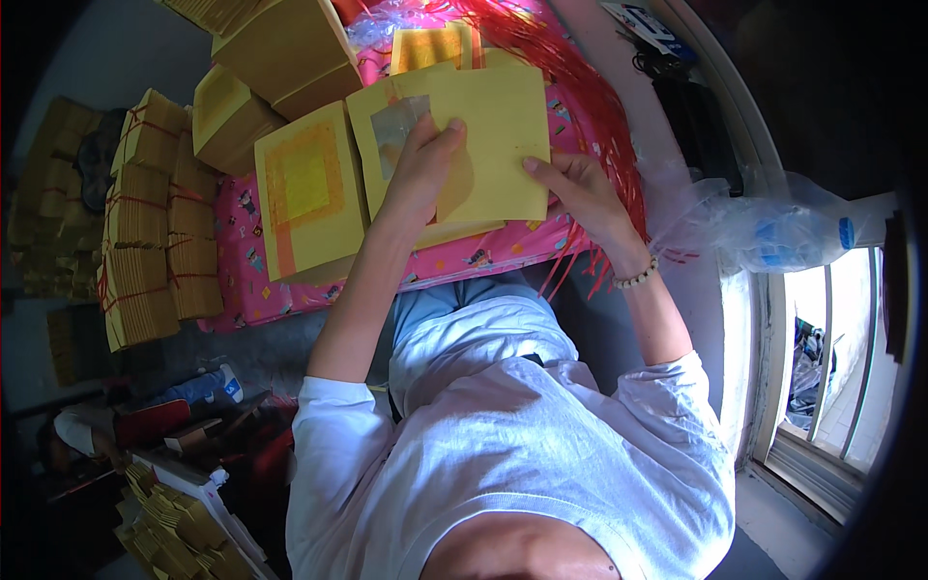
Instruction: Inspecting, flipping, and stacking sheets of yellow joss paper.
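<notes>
My left hand (422, 166) lies on top of a yellow paper sheet (493, 121), fingers bent, thumb pressing its upper middle. My right hand (580, 188) grips the same sheet at its right lower edge, thumb on top. The sheet rests on a stack of yellow paper (382, 145) that shows a silver foil square (394, 130). To the left lies another stack of yellow sheets (307, 193) with an orange printed square. All sit on a pink patterned cloth (464, 256). A bead bracelet (638, 277) is on my right wrist.
Tied bundles of yellow paper (145, 222) are piled at the left. Larger yellow stacks (280, 53) stand behind. Red string strands (580, 87) spread at the right. A clear plastic bag (764, 227) lies by the window frame (822, 358). Folded paper pieces (179, 536) heap at lower left.
</notes>
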A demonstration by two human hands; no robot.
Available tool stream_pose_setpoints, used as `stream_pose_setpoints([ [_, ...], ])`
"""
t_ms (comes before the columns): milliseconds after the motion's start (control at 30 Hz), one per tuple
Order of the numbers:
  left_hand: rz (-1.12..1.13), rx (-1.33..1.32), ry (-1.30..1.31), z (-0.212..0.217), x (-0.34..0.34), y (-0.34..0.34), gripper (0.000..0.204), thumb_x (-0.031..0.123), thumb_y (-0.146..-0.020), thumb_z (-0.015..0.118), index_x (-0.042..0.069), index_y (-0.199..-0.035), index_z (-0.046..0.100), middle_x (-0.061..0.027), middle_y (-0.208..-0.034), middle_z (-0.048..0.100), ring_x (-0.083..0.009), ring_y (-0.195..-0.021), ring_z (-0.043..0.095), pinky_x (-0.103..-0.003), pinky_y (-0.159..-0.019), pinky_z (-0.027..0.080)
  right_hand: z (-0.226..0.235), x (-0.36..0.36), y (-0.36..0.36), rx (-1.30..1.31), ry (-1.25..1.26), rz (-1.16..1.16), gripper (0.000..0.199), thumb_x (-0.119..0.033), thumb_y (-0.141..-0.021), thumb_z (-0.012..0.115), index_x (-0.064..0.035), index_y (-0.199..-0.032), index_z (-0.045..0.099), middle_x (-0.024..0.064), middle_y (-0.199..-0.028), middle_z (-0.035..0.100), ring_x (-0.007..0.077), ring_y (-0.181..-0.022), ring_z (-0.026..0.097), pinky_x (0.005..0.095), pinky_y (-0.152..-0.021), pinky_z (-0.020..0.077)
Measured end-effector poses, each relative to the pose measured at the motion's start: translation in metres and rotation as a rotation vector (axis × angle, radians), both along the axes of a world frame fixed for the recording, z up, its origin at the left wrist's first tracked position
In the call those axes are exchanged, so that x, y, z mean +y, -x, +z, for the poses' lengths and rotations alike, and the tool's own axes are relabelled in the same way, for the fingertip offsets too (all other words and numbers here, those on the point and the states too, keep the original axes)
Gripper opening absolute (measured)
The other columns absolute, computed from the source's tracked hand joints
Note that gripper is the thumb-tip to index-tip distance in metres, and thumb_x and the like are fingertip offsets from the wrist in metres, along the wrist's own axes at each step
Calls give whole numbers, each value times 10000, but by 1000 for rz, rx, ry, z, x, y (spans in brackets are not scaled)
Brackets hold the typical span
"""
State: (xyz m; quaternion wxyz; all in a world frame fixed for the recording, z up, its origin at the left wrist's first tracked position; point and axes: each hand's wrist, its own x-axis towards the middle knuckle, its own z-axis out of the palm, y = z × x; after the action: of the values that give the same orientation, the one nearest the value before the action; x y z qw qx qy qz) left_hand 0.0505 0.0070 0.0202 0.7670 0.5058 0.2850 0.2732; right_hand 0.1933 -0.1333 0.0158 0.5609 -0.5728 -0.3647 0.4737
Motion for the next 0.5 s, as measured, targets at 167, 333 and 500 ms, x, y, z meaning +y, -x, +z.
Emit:
stream_pose_setpoints([
  [167, 1, -68, -62, -4, 0, 1, 270, 163, -940, 484, 41, -1181, 492, -52, -1088, 579, -122, -992, 542, -294, -861, 432, -10, -12, 10, 20, 57, -44, 321, -285, -903, 600, 13, -1006, 662, 72, -831, 684, 109, -723, 655, 218, -607, 543],
  [333, 59, -42, -135, -3, 0, 4, 357, 185, -951, 493, 48, -1278, 451, -47, -1187, 553, -117, -1072, 519, -276, -927, 400, -8, -19, 19, 52, 33, -86, 331, -294, -902, 601, 7, -1030, 653, 72, -845, 684, 120, -725, 658, 222, -616, 542],
  [500, 143, -48, -339, -4, -9, 0, 245, 163, -949, 478, 31, -1156, 474, -28, -978, 565, -76, -850, 497, -253, -769, 416, -14, -25, 10, 17, 73, -5, 298, -263, -903, 605, 4, -1026, 649, 69, -846, 681, 118, -765, 658, 237, -648, 542],
])
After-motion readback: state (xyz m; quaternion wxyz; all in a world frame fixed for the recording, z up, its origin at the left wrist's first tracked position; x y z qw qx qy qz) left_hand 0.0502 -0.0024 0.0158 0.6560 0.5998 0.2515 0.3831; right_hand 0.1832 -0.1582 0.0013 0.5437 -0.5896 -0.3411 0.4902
